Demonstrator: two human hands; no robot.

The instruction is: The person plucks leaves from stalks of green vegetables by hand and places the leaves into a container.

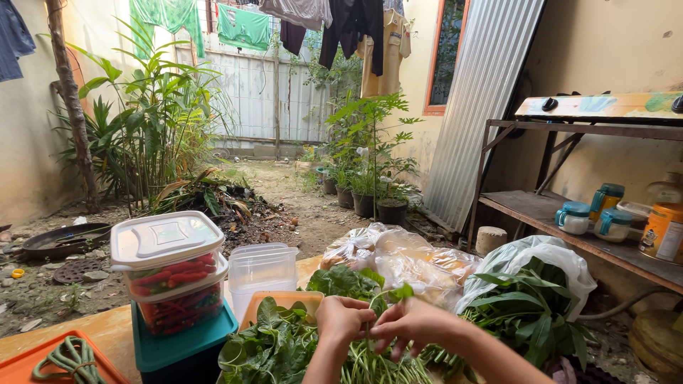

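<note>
- Green leafy stems [370, 355] sit low centre on the counter; my left hand [341, 320] and right hand [413, 323] pinch one sprig.
- Fingers closed on it.
- I'd judge a hard pull snaps the stalk.

single view only, from a camera worn on the person's head. it sits above and just behind the hands, so the left hand [341, 320] and right hand [413, 323] enter from the bottom edge, close to the lens and cut off at the forearms. the view faces forward and only slightly down: the table [107, 331] fills just the lowest band, near and partly cropped, while the upper two thirds run out across a dirt yard to a far fence [249, 92] with hanging laundry [245, 27]. a metal rack [569, 213] stands at the right edge. horizon is level. no second view exists, so no overlap is recorded.
</note>
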